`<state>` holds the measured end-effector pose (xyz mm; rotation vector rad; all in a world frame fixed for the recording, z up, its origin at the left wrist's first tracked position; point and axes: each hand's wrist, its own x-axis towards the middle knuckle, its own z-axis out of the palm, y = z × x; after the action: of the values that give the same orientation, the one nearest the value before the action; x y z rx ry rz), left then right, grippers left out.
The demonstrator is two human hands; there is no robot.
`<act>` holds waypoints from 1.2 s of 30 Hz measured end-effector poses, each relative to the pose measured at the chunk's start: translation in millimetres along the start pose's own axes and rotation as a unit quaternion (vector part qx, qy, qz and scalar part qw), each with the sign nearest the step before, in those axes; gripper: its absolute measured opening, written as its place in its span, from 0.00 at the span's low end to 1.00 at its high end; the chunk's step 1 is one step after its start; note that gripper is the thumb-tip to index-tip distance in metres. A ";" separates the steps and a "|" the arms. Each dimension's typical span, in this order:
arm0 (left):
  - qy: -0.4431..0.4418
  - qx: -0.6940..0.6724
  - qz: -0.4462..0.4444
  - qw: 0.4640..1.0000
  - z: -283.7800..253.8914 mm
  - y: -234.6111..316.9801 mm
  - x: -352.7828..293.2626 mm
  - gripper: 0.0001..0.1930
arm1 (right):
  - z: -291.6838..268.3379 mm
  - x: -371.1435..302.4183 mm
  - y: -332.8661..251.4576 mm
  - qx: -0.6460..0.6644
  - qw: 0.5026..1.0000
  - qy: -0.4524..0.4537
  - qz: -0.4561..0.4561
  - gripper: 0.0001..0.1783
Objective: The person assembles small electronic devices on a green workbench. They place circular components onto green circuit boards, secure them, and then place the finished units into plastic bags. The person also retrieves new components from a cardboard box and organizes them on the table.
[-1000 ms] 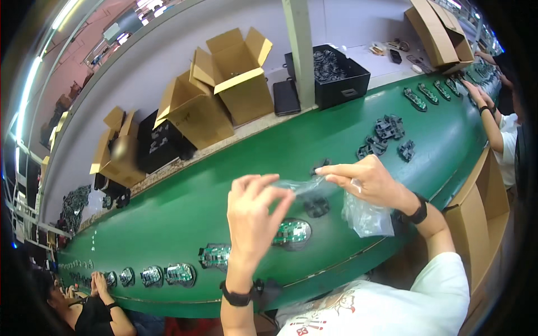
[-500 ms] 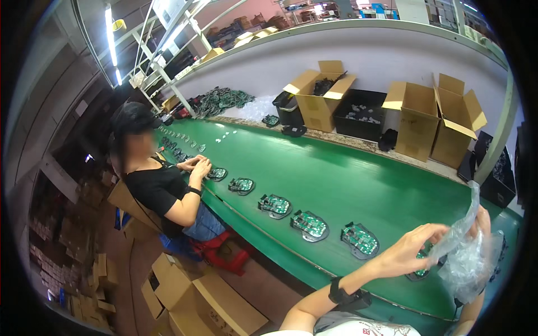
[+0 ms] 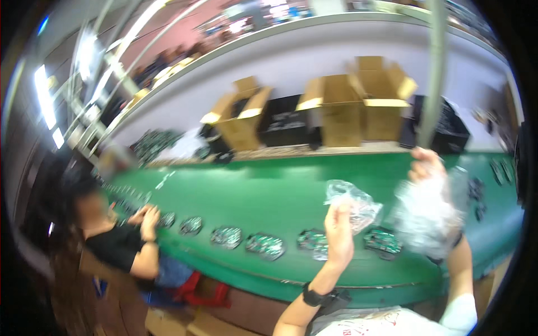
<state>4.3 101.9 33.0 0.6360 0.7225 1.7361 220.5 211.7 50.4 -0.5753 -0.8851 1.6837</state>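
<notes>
My left hand (image 3: 340,232) is raised over the green belt (image 3: 302,190), its fingers closed on a crumpled clear plastic bag (image 3: 364,210). To its right, my right hand (image 3: 427,162) grips a larger bunch of clear plastic bags (image 3: 425,221), which hangs down and hides part of my forearm. A gap separates the two pieces of plastic. Beneath and between my hands lies a green circuit board in a black rounded casing (image 3: 383,242). A similar board (image 3: 312,239) is partly covered by my left hand. Motion blurs the picture somewhat.
Several more boards (image 3: 264,245) form a row leftward to a seated co-worker (image 3: 120,241), whose hands are at the belt. Along the back ledge stand open cardboard boxes (image 3: 342,120) and black bins (image 3: 286,131). A pale post (image 3: 434,73) rises behind my right hand. Dark parts (image 3: 476,190) lie farther right.
The view has turned to the right. My left hand has drawn away from the plastic bunch with one bag in its fingers. My right hand still holds the bunch.
</notes>
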 end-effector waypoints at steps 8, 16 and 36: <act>-0.036 -0.045 -0.244 0.968 5.4 -25.5 -22.5 0.18 | 93.9 -19.4 38.6 -0.418 0.843 -0.035 -0.338 0.14; -0.003 0.017 -0.195 0.981 6.5 -9.1 -28.6 0.17 | 101.9 -53.1 52.8 -0.535 0.674 -0.150 -0.486 0.15; -0.081 0.324 0.020 0.942 -20.2 8.7 -13.0 0.25 | 82.0 -61.5 21.6 -0.406 0.879 -0.249 -0.010 0.15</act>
<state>-12.6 84.4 25.1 1.2314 1.1817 1.4443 163.7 128.5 78.9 -0.6764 -2.0085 1.4051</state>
